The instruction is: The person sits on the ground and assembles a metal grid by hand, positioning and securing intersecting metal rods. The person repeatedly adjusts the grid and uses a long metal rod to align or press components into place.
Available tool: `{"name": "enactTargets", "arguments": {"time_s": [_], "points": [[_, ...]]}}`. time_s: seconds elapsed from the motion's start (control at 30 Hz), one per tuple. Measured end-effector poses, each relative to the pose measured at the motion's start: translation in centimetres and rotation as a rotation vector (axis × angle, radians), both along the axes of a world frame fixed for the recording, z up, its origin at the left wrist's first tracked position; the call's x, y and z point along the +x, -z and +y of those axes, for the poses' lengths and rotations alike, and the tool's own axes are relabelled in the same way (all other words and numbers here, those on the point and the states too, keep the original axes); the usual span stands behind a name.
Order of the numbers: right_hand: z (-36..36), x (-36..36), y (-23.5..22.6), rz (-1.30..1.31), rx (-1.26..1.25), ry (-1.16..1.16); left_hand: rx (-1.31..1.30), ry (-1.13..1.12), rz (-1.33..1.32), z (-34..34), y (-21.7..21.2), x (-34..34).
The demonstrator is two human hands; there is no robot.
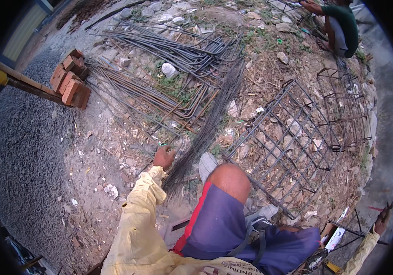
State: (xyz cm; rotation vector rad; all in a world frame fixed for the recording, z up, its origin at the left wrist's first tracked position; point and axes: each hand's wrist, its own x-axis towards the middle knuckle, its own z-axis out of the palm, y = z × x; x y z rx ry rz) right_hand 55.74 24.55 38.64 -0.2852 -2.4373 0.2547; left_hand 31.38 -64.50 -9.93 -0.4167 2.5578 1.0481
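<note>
The person's left hand [164,157] was low, its fingers curled in toward the thumb. The gap between them was narrow, but whether they held anything could not be told, as the fingertips were partly hidden. The hooked end of a bent steel bar [176,134] came close beside those fingers, on their far side; contact could not be made out.

The bundle of thin dark wire [211,117] lay just to the right of the left hand. That was the relation that mattered: its near end spread beside the wrist and the yellow sleeve [143,197], and its long axis ran away from the grip on a slant, forward and to the right. The left hand was much the nearer one. The right hand [382,221] was well apart from the bundle, far out to the right, beyond the person's knees; its grip was too small and dark to read.

Straight ahead of the left hand lay the rusty bent bars [150,91], with a stack of darker bars [169,48] farther off, both mostly to the left of the wire. Forward and left of that hand stood a pile of red bricks [70,81], and gravel [22,137] spread out to its left. To its right, past the wire and the bare knee [231,181], lay a tied steel cage [282,142].
</note>
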Motion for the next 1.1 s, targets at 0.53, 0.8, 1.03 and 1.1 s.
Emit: {"name": "enactTargets", "arguments": {"time_s": [0.53,0.8,1.03,1.1], "points": [[-14.8,4.2,23.5,-0.489,-0.483,0.197,0.045,-0.112,0.138,11.5,6.3,-15.2],[-10.9,6.2,23.9,-0.537,-0.842,0.221,-0.045,-0.310,0.338,8.1,6.5,-15.4],[-14.8,1.3,26.7,-0.615,-0.703,0.249,-0.454,-0.145,0.022,1.7,6.7,-16.6],[-16.7,-0.5,27.7,-0.626,-0.684,0.277,-0.500,-0.145,0.068,0.8,6.1,-17.2]]}}
